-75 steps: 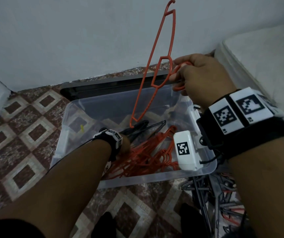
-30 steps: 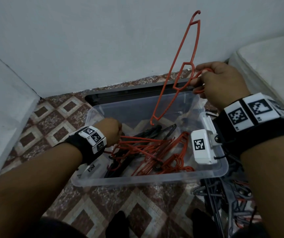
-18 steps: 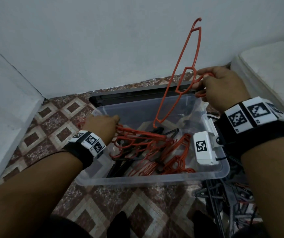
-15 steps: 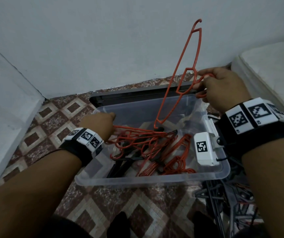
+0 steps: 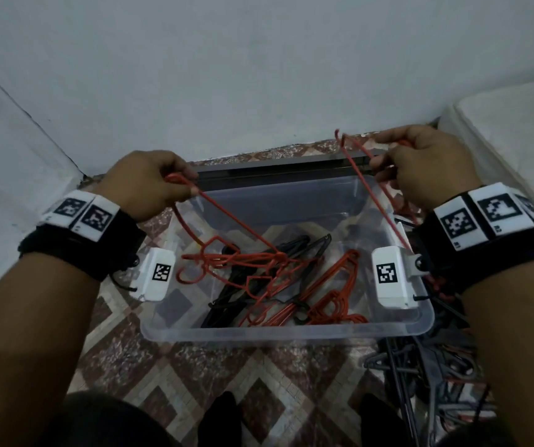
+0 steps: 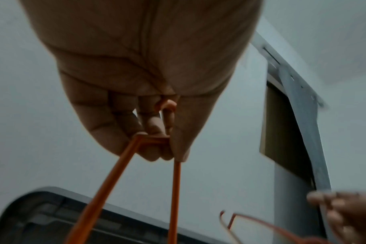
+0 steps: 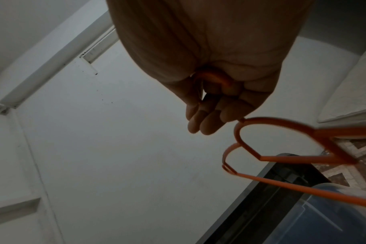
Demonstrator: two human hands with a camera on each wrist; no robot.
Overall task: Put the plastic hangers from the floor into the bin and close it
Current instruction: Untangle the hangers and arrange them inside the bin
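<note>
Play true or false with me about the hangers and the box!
1. The left hand grips an orange hanger. True.
2. The clear bin is empty. False: orange and black hangers lie inside.
3. The dark lid covers the bin. False: it lies behind the open bin, by the wall.
4. The right hand holds an orange hanger. True.
5. More hangers lie on the floor right of the bin. True.
</note>
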